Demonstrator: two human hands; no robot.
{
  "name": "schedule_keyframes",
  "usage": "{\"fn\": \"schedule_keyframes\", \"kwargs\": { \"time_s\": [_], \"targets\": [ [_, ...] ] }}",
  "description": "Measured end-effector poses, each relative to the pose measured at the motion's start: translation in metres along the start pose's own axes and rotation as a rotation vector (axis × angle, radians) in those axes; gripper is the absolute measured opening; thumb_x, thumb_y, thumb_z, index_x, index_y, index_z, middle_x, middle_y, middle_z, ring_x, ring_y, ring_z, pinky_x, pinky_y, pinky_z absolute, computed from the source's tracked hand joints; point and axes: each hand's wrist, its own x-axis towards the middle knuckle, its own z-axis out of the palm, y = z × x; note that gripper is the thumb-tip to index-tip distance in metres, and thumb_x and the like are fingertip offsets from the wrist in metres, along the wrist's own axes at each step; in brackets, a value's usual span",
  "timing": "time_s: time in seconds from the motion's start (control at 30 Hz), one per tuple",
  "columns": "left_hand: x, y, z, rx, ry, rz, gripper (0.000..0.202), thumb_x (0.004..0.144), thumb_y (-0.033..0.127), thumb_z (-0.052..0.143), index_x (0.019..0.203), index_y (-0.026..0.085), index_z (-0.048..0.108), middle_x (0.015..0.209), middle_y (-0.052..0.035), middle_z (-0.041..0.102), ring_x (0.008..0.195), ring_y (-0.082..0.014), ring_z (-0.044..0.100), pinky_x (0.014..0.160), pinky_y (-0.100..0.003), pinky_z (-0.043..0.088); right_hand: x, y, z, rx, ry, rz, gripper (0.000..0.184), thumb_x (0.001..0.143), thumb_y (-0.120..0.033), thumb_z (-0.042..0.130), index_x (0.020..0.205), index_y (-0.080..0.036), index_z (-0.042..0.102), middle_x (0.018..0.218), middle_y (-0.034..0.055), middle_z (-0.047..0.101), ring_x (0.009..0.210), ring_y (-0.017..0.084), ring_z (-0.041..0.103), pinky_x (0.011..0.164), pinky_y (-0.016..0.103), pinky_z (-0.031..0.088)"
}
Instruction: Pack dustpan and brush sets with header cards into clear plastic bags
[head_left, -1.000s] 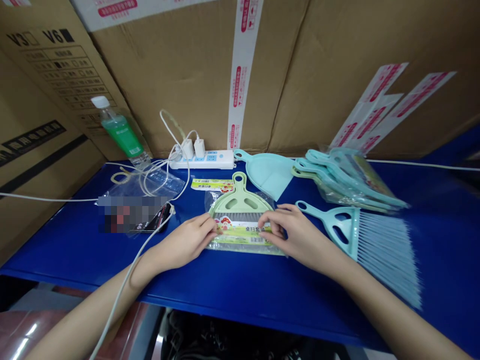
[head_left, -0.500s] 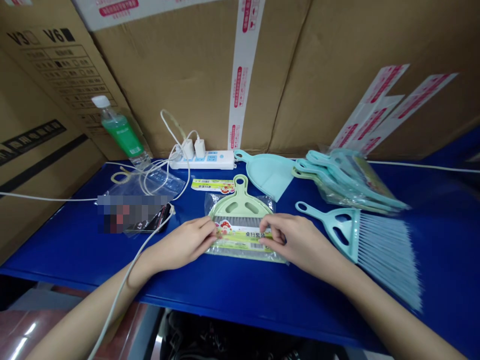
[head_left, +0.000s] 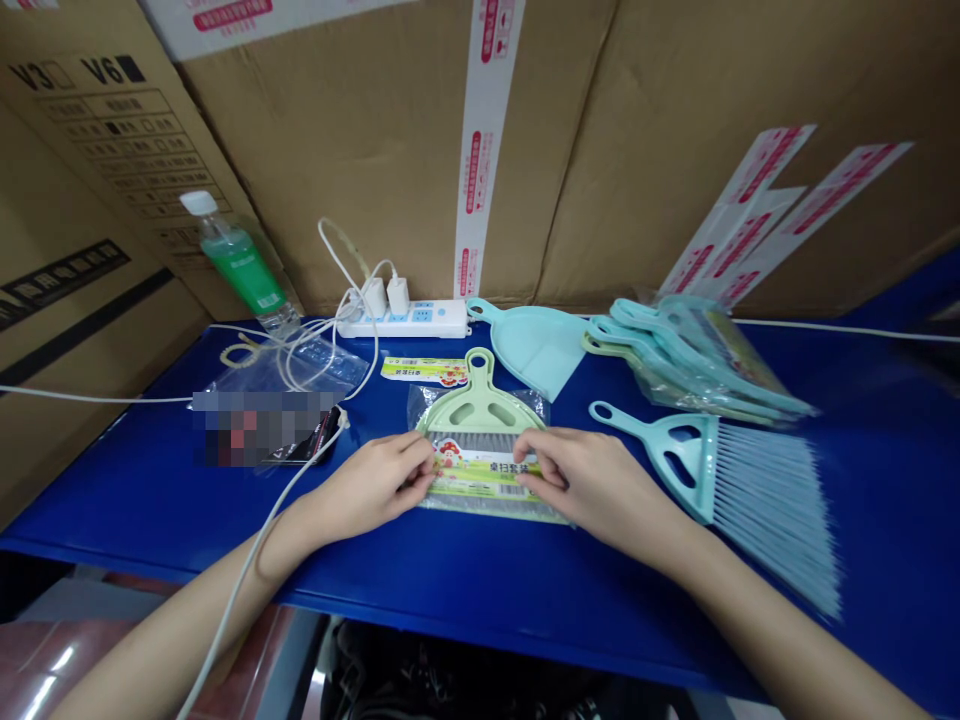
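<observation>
Tabletop [head_left: 450, 580] surrounds bagged brush [head_left: 477, 468]; left hand [head_left: 379, 486], right hand [head_left: 596, 485] touch sides.

One left hand [head_left: 379, 485] and one right hand [head_left: 600, 480] are visible. The desk [head_left: 420, 570] carries one green bagged brush set [head_left: 480, 408], one loose dustpan [head_left: 532, 340], one loose brush [head_left: 772, 505], one bottle [head_left: 244, 270], one power strip [head_left: 442, 320] bearing two chargers [head_left: 397, 296], one label card [head_left: 409, 370] and one bagged stack [head_left: 712, 350].

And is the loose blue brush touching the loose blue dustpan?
Apart. The head view shows it: a bit of bare blue table lies between the end of the brush's handle and the nearest corner of the dustpan.
</observation>
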Motion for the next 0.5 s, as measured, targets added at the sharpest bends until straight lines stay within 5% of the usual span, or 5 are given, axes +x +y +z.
{"fn": "schedule_keyframes", "kwargs": {
  "time_s": [0.27, 0.5],
  "targets": [
    [-0.0011, 0.0023, 0.0006, -0.043, 0.031, -0.047, 0.013, 0.084, 0.009, 0.043, 0.077, 0.02, 0.044, 0.068, 0.005, 0.047, 0.055, -0.0091, 0.046, 0.051, -0.021, 0.036, 0.0009, -0.0001, 0.0011, -0.016, 0.017, -0.022, 0.015, 0.074, -0.009, 0.059, 0.082, -0.021, 0.058, 0.051, -0.0059, 0.048, 0.058, 0.015, 0.054, 0.049, 0.022, 0.03],
    [-0.0037, 0.0045, 0.0075, 0.297, 0.13, 0.095, 0.025, 0.09, 0.006, 0.037, 0.095, 0.019, 0.058, 0.082, 0.0001, 0.052, 0.063, -0.0113, 0.05, 0.055, -0.022, 0.041, -0.0008, 0.0007, 0.0023, -0.01, 0.075, -0.06, 0.015, 0.074, -0.01, 0.054, 0.082, -0.021, 0.059, 0.051, -0.0054, 0.049, 0.059, 0.016, 0.055, 0.048, 0.023, 0.032]
  ]
}}
